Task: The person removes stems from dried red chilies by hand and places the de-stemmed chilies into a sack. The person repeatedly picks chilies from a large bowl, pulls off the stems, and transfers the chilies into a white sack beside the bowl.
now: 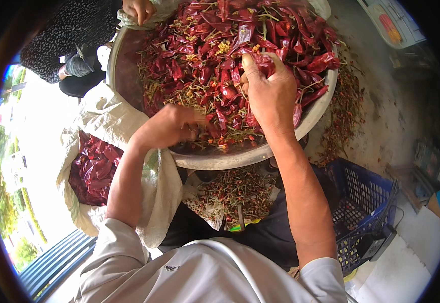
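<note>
A large round metal basin [220, 161] is heaped with dried red chili peppers [220, 91], mixed with loose stems and yellow bits. My right hand [271, 91] is over the right part of the heap, its thumb and fingers closed around a dried red pepper [263, 64]. My left hand [174, 125], blurred, is low over the near left side of the basin; its fingertips are at the peppers and stems, and whether they grip one is unclear. Left of the basin stands an open woven sack [159, 204] holding red peppers [95, 168].
Another person's hand [138, 9] rests at the basin's far left rim, beside a patterned garment [68, 41]. A blue plastic crate [367, 181] stands at the right. Stems and pepper scraps [235, 193] litter the floor below the basin and to its right.
</note>
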Motion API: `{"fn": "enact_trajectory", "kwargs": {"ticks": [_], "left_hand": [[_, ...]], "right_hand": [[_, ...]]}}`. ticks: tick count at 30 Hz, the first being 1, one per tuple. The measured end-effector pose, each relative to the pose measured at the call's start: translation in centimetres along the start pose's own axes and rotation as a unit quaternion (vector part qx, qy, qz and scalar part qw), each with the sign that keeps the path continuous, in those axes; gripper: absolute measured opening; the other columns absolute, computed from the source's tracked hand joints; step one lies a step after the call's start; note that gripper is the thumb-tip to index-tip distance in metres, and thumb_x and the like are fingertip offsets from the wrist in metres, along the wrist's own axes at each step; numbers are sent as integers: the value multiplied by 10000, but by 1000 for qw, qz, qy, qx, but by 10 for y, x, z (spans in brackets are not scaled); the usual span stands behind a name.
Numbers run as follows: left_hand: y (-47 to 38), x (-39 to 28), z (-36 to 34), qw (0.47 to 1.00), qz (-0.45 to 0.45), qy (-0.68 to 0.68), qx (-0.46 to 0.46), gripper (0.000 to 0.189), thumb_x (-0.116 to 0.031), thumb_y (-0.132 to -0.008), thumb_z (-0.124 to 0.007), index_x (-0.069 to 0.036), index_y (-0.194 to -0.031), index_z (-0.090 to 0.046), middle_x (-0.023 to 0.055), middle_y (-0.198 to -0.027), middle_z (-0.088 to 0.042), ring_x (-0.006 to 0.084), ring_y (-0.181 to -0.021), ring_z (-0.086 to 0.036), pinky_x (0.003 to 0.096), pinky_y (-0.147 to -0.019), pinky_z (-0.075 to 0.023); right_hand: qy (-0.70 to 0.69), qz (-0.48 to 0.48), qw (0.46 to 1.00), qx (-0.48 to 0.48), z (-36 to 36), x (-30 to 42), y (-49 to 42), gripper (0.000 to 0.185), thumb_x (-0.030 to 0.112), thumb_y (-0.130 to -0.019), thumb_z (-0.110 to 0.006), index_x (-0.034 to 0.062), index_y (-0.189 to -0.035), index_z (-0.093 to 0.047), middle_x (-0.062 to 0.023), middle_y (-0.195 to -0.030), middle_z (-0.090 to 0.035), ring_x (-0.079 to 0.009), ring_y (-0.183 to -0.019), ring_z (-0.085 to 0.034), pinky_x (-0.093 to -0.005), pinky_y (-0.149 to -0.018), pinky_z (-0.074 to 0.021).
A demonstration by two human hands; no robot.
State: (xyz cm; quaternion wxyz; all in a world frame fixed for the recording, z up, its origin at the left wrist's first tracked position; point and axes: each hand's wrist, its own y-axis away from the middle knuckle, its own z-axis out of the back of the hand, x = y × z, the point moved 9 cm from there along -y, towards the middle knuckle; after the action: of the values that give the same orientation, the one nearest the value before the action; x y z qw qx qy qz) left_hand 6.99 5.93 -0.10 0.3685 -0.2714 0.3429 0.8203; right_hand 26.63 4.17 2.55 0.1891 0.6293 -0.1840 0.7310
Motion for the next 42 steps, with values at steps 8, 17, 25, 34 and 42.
{"fn": "enact_trajectory", "kwargs": {"ticks": [8, 17, 25, 34, 42], "left_hand": [[-62, 125, 51, 882, 54, -430, -186, 332, -6, -799, -622, -135, -1095, -700, 118, -1066, -664, 327, -1083, -615, 414, -881, -533], [-17, 79, 78, 903, 103, 216, -358, 215, -192, -958, -676, -37, -1099, -724, 27, -951, -717, 86, -762, -632, 259, -681, -554], [11, 15, 40, 871, -42, 319, -371, 151, -149, -942, -694, -23, -1023, -709, 19, -925, -692, 125, -816, -653, 259, -709, -533], [30, -60, 38, 858, -151, -226, -436, 174, -75, -767, -773, -68, -909, -672, 79, -935, -648, 289, -770, -657, 387, -655, -541], [32, 2, 33, 876, 27, 104, -470, 91, -103, -928, -680, -48, -870, -636, 7, -752, -589, 140, -658, -570, 293, -586, -457]], "right_hand": [[-157, -90, 980, 78, -30, -5, 8, 172, 177, -917, -707, 12, -901, -660, -50, -698, -667, -130, -578, -616, -319, -554, -488], [39, 61, 993, 91, -25, 18, 13, 213, 204, -883, -722, 4, -910, -655, -184, -807, -700, -326, -730, -696, -406, -655, -534], [118, 42, 969, 211, -61, 6, 41, 536, 293, -789, -823, -34, -1133, -575, -197, -814, -704, -357, -777, -714, -428, -691, -562], [143, -26, 933, 328, -77, -8, 43, 418, 230, -748, -771, 39, -1110, -685, -169, -800, -715, -223, -709, -692, -365, -682, -544], [6, -83, 961, 262, -89, -20, 68, 243, 237, -825, -705, 9, -864, -629, -189, -693, -658, -378, -702, -670, -456, -652, -527]]}}
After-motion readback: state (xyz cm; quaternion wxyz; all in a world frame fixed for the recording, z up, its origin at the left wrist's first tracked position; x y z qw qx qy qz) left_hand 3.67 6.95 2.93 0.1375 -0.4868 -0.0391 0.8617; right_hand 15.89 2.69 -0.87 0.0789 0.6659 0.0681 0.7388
